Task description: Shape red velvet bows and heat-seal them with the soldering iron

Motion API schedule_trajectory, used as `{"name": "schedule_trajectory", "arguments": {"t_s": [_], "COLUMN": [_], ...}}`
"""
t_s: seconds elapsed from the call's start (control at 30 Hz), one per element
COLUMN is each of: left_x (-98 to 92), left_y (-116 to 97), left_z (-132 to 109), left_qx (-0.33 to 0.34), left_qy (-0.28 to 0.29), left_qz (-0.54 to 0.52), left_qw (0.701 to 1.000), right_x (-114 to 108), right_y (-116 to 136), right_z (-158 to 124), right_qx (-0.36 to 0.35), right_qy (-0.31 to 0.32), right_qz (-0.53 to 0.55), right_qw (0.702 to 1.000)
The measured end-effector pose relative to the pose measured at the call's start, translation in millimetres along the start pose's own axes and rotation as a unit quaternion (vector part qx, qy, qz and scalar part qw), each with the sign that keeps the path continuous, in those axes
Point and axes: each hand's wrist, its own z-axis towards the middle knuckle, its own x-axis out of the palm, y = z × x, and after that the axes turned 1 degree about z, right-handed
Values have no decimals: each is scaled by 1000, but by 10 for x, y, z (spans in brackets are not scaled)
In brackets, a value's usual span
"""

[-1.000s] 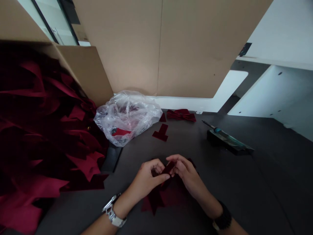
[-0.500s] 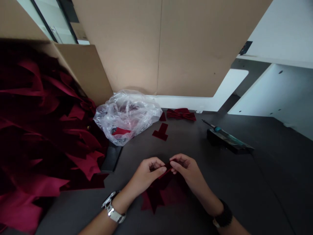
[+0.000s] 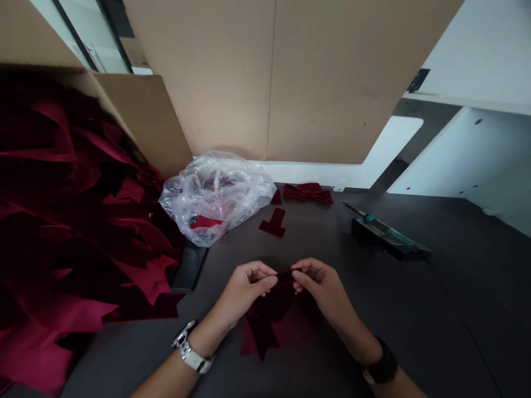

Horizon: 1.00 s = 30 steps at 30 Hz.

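Dark red velvet ribbon (image 3: 261, 329) with notched tails hangs between my hands, low in the middle of the view. My left hand (image 3: 253, 283) pinches its upper edge at the left, thumb against fingers. At the right end of that edge, my right hand (image 3: 315, 279) pinches it too. A short stretch of the velvet spans the gap between my fingertips. Beyond my hands lie small velvet strips (image 3: 274, 224) and a red bow (image 3: 307, 193).
A crumpled clear plastic bag (image 3: 219, 190) sits beyond my left hand. Red ribbons (image 3: 83, 221) fill the left side beside a cardboard box flap (image 3: 143, 119). A soldering iron (image 3: 377, 224) rests on a black case (image 3: 394, 243) at the right.
My hands have moved slightly apart, my left hand to the left and my right hand to the right. More of the velvet edge shows between my fingertips.
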Motion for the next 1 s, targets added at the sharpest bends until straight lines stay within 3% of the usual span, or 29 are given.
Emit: {"name": "schedule_trajectory", "arguments": {"t_s": [0.13, 0.23, 0.37, 0.5, 0.57, 0.6, 0.67, 0.73, 0.8, 0.9, 1.0], "left_x": [-30, -19, -6, -39, -44, -36, -1, 50, 98, 143, 158], "left_y": [5, 4, 9, 37, 40, 39, 36, 41, 55, 72, 69], "left_z": [11, -23, -107, -131, -129, -127, -122, -109, -90, -69, -66], "left_qx": [34, 145, 310, 376, 385, 377, 326, 235, 144, 72, 53], "left_qy": [-8, -25, -1, -12, -21, -32, -55, -63, -45, -4, 3], "left_qz": [33, 144, 349, 458, 471, 457, 384, 267, 156, 80, 86], "left_qw": [999, 979, 885, 806, 793, 805, 862, 933, 976, 994, 995], "right_x": [-11, -12, 6, 23, 30, 35, 53, 74, 90, 95, 97], "right_y": [19, 18, 3, 9, 25, 34, 44, 32, -6, -83, -120], "right_z": [-7, -15, -29, -40, -47, -52, -63, -73, -76, -72, -72], "right_qx": [-4, 14, 65, 124, 146, 150, 142, 111, 78, 47, 35], "right_qy": [-6, 0, -11, -23, -20, -12, 25, 63, 73, 48, 22], "right_qz": [-12, -4, 56, 121, 146, 162, 188, 172, 108, 22, -3], "right_qw": [1000, 1000, 996, 985, 978, 975, 972, 977, 988, 997, 999]}}
